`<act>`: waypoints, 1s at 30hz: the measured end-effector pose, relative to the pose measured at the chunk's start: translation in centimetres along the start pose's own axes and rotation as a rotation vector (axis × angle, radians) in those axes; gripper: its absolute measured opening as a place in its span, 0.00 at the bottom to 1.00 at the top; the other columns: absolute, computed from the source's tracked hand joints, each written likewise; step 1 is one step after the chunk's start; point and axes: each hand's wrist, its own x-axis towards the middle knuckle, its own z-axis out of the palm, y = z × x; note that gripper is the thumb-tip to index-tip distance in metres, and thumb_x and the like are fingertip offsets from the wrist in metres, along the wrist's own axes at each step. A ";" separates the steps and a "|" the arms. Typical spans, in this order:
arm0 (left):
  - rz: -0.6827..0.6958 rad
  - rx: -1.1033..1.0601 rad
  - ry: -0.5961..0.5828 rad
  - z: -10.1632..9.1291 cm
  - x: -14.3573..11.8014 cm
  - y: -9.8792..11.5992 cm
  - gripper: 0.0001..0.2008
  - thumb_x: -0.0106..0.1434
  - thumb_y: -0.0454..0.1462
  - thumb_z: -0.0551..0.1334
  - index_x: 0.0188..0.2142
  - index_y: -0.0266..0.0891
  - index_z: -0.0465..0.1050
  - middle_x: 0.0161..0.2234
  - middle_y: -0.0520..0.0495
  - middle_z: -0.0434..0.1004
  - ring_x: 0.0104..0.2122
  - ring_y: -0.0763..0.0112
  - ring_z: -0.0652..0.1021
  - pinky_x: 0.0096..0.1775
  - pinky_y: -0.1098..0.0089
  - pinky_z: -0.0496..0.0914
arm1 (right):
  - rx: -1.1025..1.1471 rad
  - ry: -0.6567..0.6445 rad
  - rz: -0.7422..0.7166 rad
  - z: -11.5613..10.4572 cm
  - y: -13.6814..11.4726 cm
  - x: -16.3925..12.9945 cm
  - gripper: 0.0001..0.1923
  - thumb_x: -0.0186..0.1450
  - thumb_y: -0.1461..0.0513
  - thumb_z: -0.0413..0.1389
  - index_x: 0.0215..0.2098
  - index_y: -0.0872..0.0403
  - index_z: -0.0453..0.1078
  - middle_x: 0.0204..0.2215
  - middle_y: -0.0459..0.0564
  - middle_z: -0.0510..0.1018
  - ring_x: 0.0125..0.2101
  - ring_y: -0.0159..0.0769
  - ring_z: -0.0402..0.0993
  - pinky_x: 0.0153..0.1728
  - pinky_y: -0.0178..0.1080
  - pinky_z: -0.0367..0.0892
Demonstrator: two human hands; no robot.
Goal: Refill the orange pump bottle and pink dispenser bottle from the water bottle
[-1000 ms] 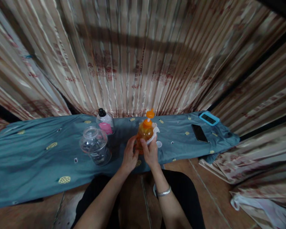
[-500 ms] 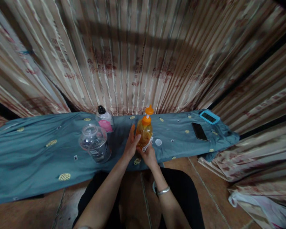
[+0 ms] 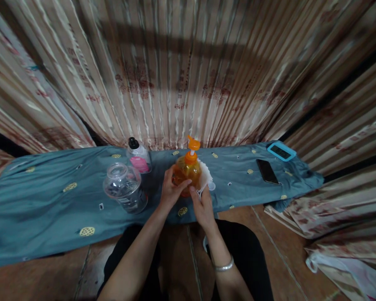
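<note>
An orange pump bottle [image 3: 192, 170] with amber see-through sides stands upright in front of me, its orange pump head on top. Wrapped round its left side is my left hand [image 3: 171, 189], the thumb across the front. My right hand [image 3: 202, 205] is at the lower right of the bottle, thumb and fingers closed on a white cloth [image 3: 204, 173] with a wavy edge. This cloth spreads behind and along the bottle's right side. A small white disc [image 3: 212, 186] lies by the cloth, partly covered.
On the left stands a clear plastic jar [image 3: 122, 186], and behind it a clear bottle [image 3: 139, 159] with black cap and pink label. A black phone [image 3: 267, 171] and a blue-framed device [image 3: 281, 151] lie at right. Teal patterned fabric [image 3: 50, 209] covers the table; curtains [image 3: 181, 75] hang behind.
The white cloth, bunched under my right hand before, now spreads out on the bottle's right side. The bottle's pump has turned, and my left fingers have closed further round the bottle.
</note>
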 end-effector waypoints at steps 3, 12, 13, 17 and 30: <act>-0.023 0.004 0.054 0.1 -0.3 0.3 0.37 0.48 0.47 0.76 0.54 0.43 0.67 0.53 0.43 0.73 0.56 0.54 0.74 0.57 0.56 0.70 | -0.031 0.021 0.021 0.7 -1.1 -0.8 0.43 0.69 0.38 0.47 0.69 0.59 0.52 0.70 0.66 0.55 0.70 0.49 0.51 0.69 0.55 0.48; -0.010 -0.042 -0.011 0.1 -0.8 1.2 0.37 0.51 0.46 0.74 0.56 0.45 0.61 0.55 0.43 0.75 0.55 0.56 0.77 0.57 0.57 0.71 | 0.001 -0.031 0.052 3.9 4.9 -2.9 0.37 0.70 0.41 0.49 0.70 0.50 0.52 0.73 0.58 0.49 0.72 0.55 0.44 0.68 0.66 0.41; -0.007 -0.036 -0.019 0.2 -0.9 1.1 0.38 0.51 0.46 0.74 0.57 0.44 0.60 0.56 0.42 0.74 0.56 0.56 0.77 0.58 0.56 0.71 | 0.017 -0.026 0.061 3.9 5.5 -3.0 0.37 0.70 0.42 0.50 0.70 0.50 0.53 0.73 0.58 0.50 0.71 0.55 0.44 0.68 0.66 0.41; 0.028 0.000 -0.028 0.6 -1.1 1.0 0.44 0.48 0.48 0.75 0.60 0.42 0.57 0.59 0.38 0.70 0.60 0.52 0.73 0.62 0.53 0.67 | 0.075 0.038 0.160 3.1 6.7 -2.9 0.33 0.70 0.43 0.52 0.66 0.50 0.60 0.69 0.57 0.59 0.69 0.54 0.53 0.67 0.66 0.47; 0.021 0.056 0.117 2.4 -0.1 0.6 0.54 0.37 0.45 0.80 0.60 0.40 0.56 0.59 0.36 0.67 0.61 0.47 0.70 0.64 0.49 0.63 | 0.326 -0.012 0.109 2.1 5.3 6.0 0.26 0.71 0.44 0.52 0.56 0.54 0.69 0.54 0.55 0.75 0.52 0.43 0.74 0.55 0.55 0.69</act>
